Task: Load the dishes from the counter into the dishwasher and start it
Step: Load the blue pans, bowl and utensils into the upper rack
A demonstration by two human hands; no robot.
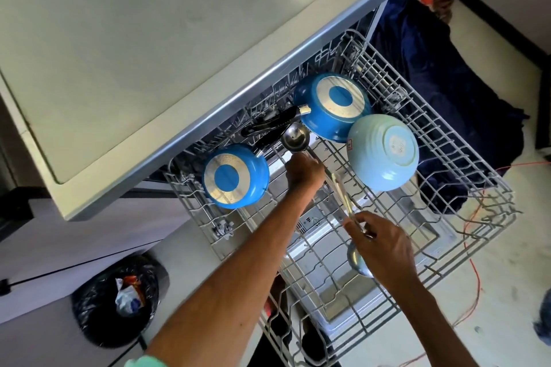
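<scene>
The grey wire dishwasher rack (465,158) is pulled out under the counter (149,39). Two blue pans lie upside down in it, one at the left (235,177) and one at the back (334,104), each with a black handle. A light blue bowl (384,152) lies upside down to the right. My left hand (304,171) grips the handle of a steel ladle (293,137) whose cup rests between the pans. My right hand (384,244) holds several utensils, among them tongs (343,197) and a large spoon (357,262), above the rack's front.
The open dishwasher door (328,292) lies below the rack. A dark blue cloth (432,83) lies on the floor behind the rack. A bin with a black bag (119,298) stands at the lower left. An orange cable (474,247) trails across the floor on the right.
</scene>
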